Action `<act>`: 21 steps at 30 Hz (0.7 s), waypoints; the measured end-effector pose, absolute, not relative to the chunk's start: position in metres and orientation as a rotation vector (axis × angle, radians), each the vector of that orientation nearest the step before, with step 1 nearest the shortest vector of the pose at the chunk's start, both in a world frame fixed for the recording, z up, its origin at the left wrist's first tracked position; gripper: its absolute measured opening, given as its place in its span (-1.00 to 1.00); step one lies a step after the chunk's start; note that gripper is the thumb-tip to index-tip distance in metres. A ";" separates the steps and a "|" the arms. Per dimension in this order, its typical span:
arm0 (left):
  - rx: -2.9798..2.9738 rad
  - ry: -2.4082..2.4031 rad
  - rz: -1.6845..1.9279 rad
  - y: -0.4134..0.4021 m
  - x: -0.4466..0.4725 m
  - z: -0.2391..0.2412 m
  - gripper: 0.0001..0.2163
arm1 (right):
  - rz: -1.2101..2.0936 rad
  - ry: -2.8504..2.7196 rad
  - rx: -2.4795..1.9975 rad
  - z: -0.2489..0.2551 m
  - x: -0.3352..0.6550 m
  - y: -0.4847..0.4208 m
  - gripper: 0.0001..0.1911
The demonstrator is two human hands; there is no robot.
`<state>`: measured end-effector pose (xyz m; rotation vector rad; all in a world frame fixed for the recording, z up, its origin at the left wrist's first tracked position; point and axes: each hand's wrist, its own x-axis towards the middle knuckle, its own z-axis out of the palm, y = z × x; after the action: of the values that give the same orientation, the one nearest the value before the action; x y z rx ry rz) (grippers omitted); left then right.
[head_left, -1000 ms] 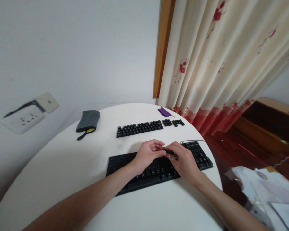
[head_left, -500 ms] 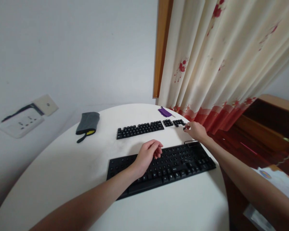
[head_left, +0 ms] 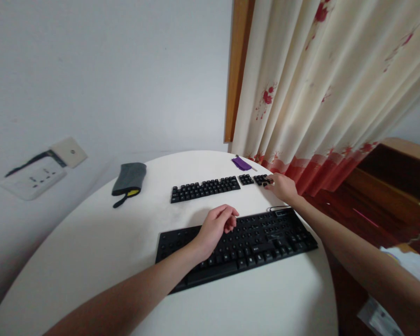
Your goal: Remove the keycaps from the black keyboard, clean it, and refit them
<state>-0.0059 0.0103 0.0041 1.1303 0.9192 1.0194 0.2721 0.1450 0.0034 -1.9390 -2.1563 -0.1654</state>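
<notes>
White wall and a cream curtain [head_left: 318, 93] with red flowers stand behind a round white counter [head_left: 101, 242]. A black keyboard [head_left: 252, 247] lies near the front edge, its cable [head_left: 276, 207] curling off its far right corner. Farther back, towards the far edge, black key caps [head_left: 206, 188] lie in rows like a second keyboard, with two small clusters [head_left: 246, 179] to their right.

The right hand [head_left: 283, 187] reaches to the far right edge, its fingertips [head_left: 270, 182] on the outermost cluster, so the work in hand looks like the handling of single caps there. A dark bit shows at the fingertips, but I cannot tell whether they pinch a cap or only touch one. The left hand [head_left: 215, 226] rests on the middle of the keyboard, loosely curled, with nothing seen in it.

Caps this small would call for a fine two-finger pinch and a straight lift, so that the neighbours stay in line.

A grey pouch [head_left: 129, 177] with a yellow end lies by the far left edge, and a purple thing [head_left: 241, 163] at the far edge is too small to name. Both palms are hidden, and the papers [head_left: 411, 261] at lower right are cut off.
</notes>
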 end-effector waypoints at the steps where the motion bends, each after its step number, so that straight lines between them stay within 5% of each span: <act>1: 1.125 0.921 1.023 0.010 -0.006 0.004 -0.73 | -0.190 -2.163 -1.927 0.003 0.273 0.145 -0.66; 21: 1.099 0.847 1.010 0.008 -0.006 0.004 -0.68 | -0.282 -2.240 -1.916 -0.005 0.271 0.152 -0.78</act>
<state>-0.0064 0.0084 0.0042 1.0994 0.8469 1.0100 0.2707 0.1517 -0.0047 -1.9158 -2.2400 -0.2823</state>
